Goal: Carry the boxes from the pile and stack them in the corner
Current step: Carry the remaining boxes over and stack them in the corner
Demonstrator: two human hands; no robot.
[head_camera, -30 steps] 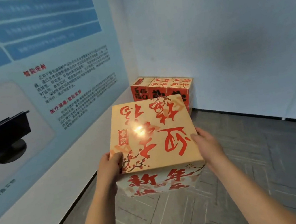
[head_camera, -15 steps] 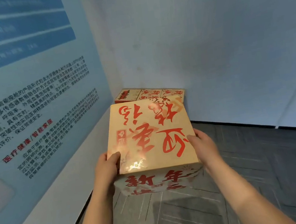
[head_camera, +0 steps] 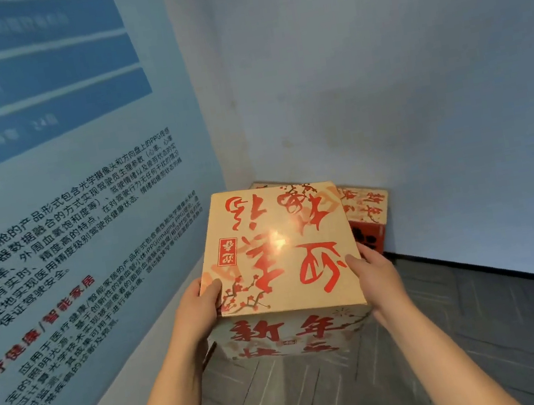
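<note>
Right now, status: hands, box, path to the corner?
Left hand and right hand grip the carried box by its sides. Box aloft, short of the corner boxes. No obstruction seen; box hides what's just ahead.

**Floor, corner end**

1. Floor (head_camera: 487, 342): dark grey tiles with pale lines laid in alternating directions, running ahead of me to the back wall (head_camera: 413, 76).
2. Boxes (head_camera: 367, 211): tan with red lettering, standing on the floor against that wall. I can't see how many.
</note>
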